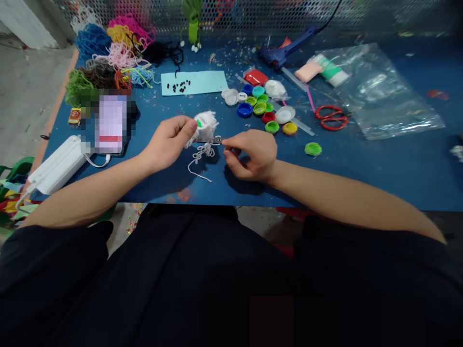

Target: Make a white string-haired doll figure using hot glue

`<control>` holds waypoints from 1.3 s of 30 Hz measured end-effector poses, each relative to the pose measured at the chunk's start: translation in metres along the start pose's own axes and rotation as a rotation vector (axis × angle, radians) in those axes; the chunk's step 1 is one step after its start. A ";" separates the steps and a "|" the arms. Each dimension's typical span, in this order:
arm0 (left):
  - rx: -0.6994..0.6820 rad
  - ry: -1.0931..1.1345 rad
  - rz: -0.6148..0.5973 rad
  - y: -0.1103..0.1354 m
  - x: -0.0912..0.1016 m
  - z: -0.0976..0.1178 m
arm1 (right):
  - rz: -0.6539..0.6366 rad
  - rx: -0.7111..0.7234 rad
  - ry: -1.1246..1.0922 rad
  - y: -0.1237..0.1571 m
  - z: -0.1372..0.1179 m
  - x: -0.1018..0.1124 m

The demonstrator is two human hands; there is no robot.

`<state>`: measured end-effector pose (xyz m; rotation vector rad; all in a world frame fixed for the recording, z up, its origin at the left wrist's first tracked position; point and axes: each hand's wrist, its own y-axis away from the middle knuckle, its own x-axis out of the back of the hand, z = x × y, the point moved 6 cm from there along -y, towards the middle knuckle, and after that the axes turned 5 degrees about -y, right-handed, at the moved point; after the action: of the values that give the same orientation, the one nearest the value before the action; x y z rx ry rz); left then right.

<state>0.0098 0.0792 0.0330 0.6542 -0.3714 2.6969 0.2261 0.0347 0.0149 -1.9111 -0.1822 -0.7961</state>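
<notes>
My left hand (170, 140) is closed on a small bundle of white yarn (205, 126) wrapped round something with a green spot, held just above the blue table (379, 159). A loose white strand (201, 156) trails from it down onto the table. My right hand (250, 153) is closed in a pinch, its fingertips at the right side of the bundle on a small grey thing I cannot make out.
Coloured bottle caps (258, 107) lie behind my hands, one green cap (313, 148) apart at the right. Red scissors (331, 117), a blue glue gun (285, 48), a plastic bag (379, 91), yarn heaps (108, 58), a light-blue card (193, 82) and a white box (58, 164) surround them.
</notes>
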 end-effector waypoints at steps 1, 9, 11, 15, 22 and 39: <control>-0.003 -0.006 0.030 -0.003 0.005 -0.006 | -0.013 -0.039 0.002 -0.002 0.004 -0.001; 0.012 -0.434 0.067 -0.025 0.030 -0.038 | -0.342 -0.358 0.137 -0.006 0.039 -0.021; 0.021 -0.564 0.022 -0.027 0.029 -0.036 | -0.401 -0.409 0.130 -0.006 0.039 -0.023; 0.026 -0.702 -0.027 -0.028 0.026 -0.037 | -0.440 -0.461 0.085 -0.007 0.039 -0.023; -0.112 -0.637 0.136 -0.025 0.035 -0.033 | -0.402 -0.560 0.011 -0.002 0.052 -0.022; -0.708 -0.612 -0.497 0.023 -0.036 0.012 | 0.120 -0.565 -0.264 -0.001 0.059 0.002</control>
<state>0.0360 0.0447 0.0216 1.1306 -1.0774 1.6794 0.2538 0.0854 0.0015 -2.5346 0.0032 -0.5439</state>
